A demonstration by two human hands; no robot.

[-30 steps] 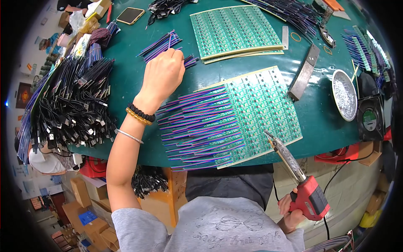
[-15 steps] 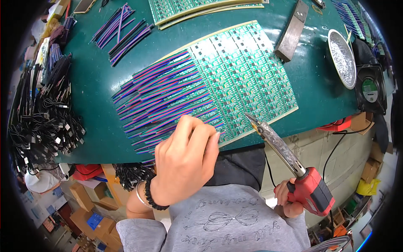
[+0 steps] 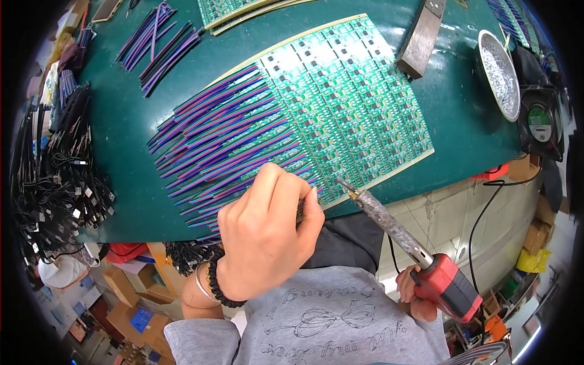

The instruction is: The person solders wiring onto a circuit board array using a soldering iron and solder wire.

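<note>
From the head view, the left hand (image 3: 267, 234) hovers over the near edge of the green worktop (image 3: 462, 109), fingers curled shut and pinching the end of a thin wire right at the near corner of the green circuit panel (image 3: 350, 106). The striped wires (image 3: 225, 137) fan out from the panel's left side, running in a tight row toward the left, and the hand covers the nearest few of them. The right hand (image 3: 413, 295) sits low, off the worktop's edge near the person's chest, wrapped closed around the red grip of a soldering iron (image 3: 404, 240); the iron's tip points up-left and ends just beside the left fingertips and the panel's near corner. A metal bar (image 3: 420, 39) and a round tin dish (image 3: 497, 73) lie well apart on the right. Loose wire bundles (image 3: 158, 42) lie at the far left, with bare green surface between them and the panel.
</note>
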